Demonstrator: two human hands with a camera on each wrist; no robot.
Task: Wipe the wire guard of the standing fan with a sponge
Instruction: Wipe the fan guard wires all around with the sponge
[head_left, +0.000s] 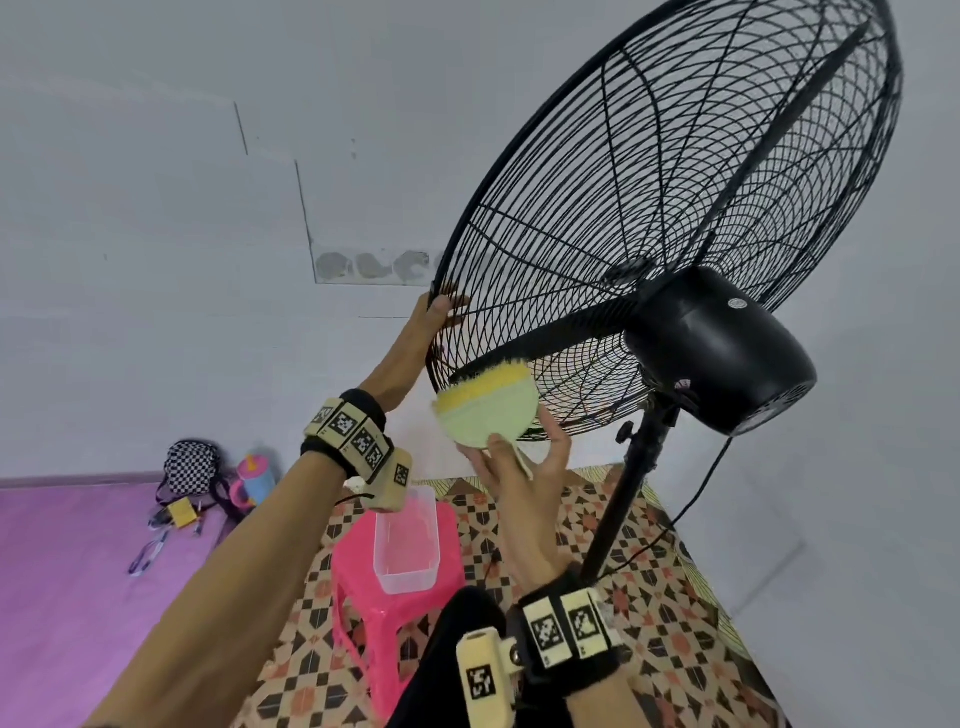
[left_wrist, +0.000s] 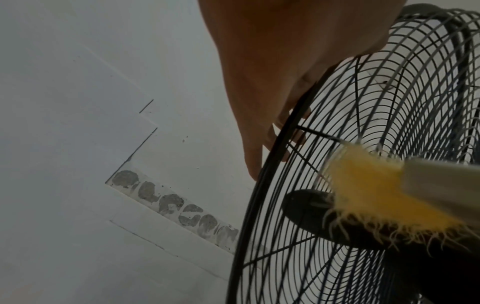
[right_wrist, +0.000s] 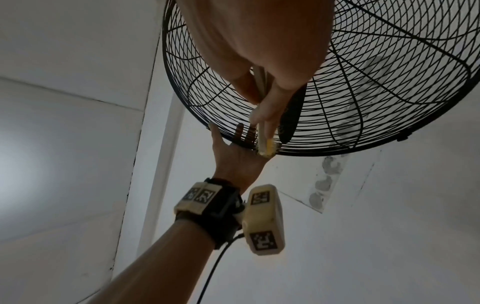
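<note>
The black wire guard of the standing fan tilts up at the right, with its motor housing behind it. My left hand grips the guard's lower left rim, thumb outside and fingers hooked through the wires. My right hand holds a round sponge, pale green with a yellow scouring face, pinched from below. The yellow face presses against the guard's lower wires near the rim. From the right wrist the sponge shows edge-on at the rim.
A pink plastic stool carries a clear tub below my hands. The fan's pole and cable run down at the right over a patterned floor. A checkered bag and cup lie on the purple mat.
</note>
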